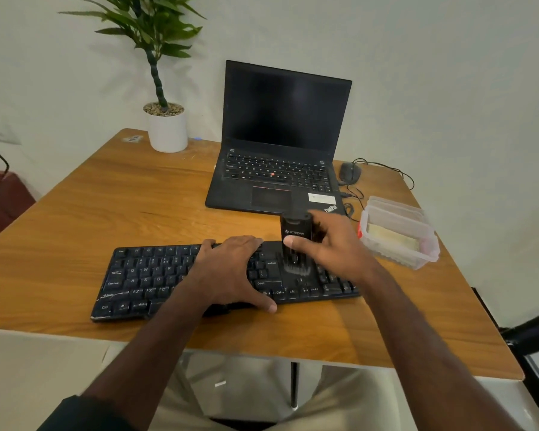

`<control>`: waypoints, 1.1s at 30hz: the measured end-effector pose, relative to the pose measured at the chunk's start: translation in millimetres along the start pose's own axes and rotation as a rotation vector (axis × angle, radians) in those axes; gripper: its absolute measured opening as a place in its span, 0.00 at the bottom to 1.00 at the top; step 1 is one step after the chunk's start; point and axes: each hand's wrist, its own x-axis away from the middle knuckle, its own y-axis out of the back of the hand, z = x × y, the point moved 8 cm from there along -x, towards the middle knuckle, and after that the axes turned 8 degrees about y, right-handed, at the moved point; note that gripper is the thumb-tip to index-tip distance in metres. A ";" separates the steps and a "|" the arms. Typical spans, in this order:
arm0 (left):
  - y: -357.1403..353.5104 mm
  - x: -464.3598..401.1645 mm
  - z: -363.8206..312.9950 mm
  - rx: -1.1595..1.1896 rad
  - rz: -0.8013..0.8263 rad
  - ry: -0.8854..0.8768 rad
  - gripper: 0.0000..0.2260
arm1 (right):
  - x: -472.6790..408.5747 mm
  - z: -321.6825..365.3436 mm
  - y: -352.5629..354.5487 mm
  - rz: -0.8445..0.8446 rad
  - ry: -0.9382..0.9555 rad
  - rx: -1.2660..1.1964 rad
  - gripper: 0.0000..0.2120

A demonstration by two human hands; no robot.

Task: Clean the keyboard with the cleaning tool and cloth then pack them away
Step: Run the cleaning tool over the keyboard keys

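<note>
A black keyboard (143, 275) lies across the near part of the wooden table (106, 197). My left hand (231, 269) rests flat on its middle, fingers over the far edge and thumb at the near edge. My right hand (327, 244) grips a black cleaning tool (294, 234) upright, its brush bristles down on the keys at the keyboard's right side. A clear plastic container (399, 233) at the right holds a pale yellow cloth (392, 237).
An open black laptop (280, 144) stands behind the keyboard. A black wired mouse (349, 172) and its cable lie to its right. A potted plant in a white pot (167, 129) stands at the back left. The table's near edge is just below the keyboard.
</note>
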 end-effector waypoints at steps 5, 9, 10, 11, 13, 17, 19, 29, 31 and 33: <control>3.3 2.1 -3.7 0.016 -0.041 -0.021 0.56 | 14.2 15.2 -29.1 -0.023 0.086 0.213 0.15; 3.8 2.8 -4.7 0.006 -0.036 -0.016 0.56 | 17.3 12.7 -30.5 0.072 0.079 0.173 0.14; 2.6 2.5 -4.0 -0.001 -0.026 -0.003 0.57 | 15.9 9.4 -22.8 0.048 0.055 0.122 0.14; 1.6 1.7 -3.2 -0.007 -0.021 0.008 0.59 | 14.5 7.7 -13.2 -0.010 0.037 0.073 0.15; 1.1 -0.3 -1.7 -0.008 -0.029 0.022 0.60 | 12.6 6.3 -1.9 -0.119 0.022 0.054 0.19; 3.8 -2.9 -3.5 0.009 -0.072 0.010 0.56 | 21.2 16.5 -21.6 -0.130 0.075 0.259 0.19; 3.7 -4.1 -3.3 0.005 -0.069 0.009 0.56 | 27.5 15.3 -28.1 -0.087 0.067 0.219 0.17; 3.1 -3.8 -3.6 -0.002 -0.048 0.015 0.55 | 22.1 10.3 -23.1 -0.123 0.003 0.146 0.17; 4.9 -2.5 -4.4 0.009 -0.056 0.008 0.54 | 22.3 7.6 -32.4 0.008 -0.034 0.123 0.16; 4.4 -1.3 -4.1 0.007 -0.034 0.017 0.56 | 21.6 1.2 -27.2 0.131 -0.071 0.101 0.15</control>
